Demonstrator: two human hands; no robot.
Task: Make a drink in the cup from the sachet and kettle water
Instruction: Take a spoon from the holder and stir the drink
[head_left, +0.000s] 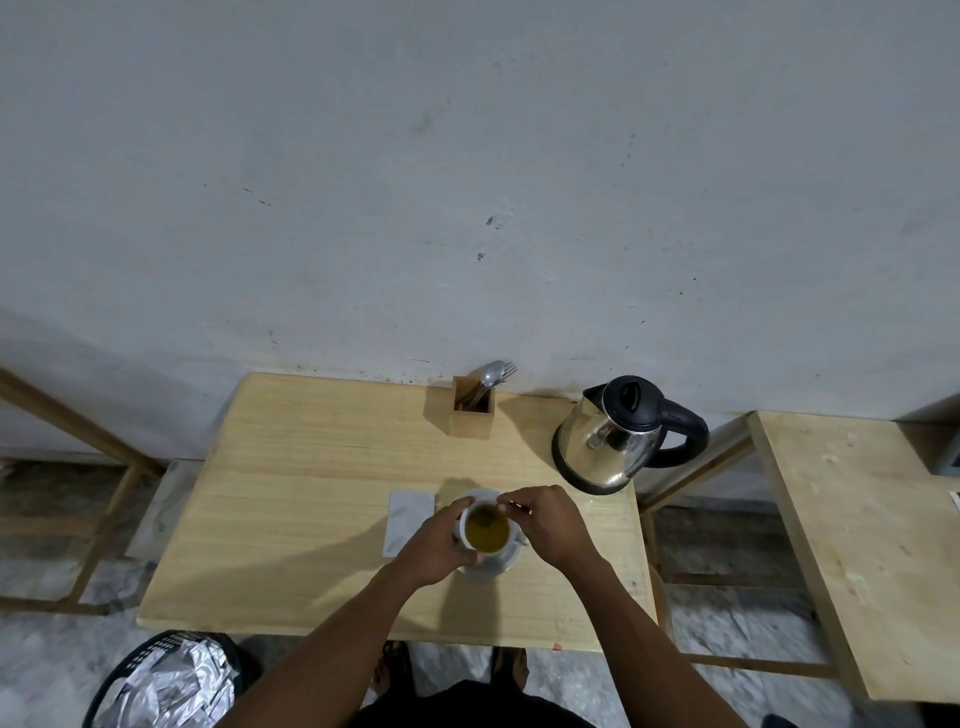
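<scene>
A white cup (486, 530) holding yellow-brown liquid stands on a white saucer (493, 565) near the front of the wooden table (311, 493). My left hand (441, 545) wraps around the cup's left side. My right hand (545, 525) is over the cup's right rim, fingers pinched on a thin stirrer or spoon (493, 512) that dips into the liquid. A silver sachet (408, 522) lies flat just left of the saucer. The steel kettle (618, 436) with a black lid and handle stands at the back right.
A wooden holder (471, 410) with spoons and a fork stands at the table's back edge by the wall. A second wooden table (857, 545) is on the right. A black basket (166, 680) with crumpled foil sits on the floor, lower left.
</scene>
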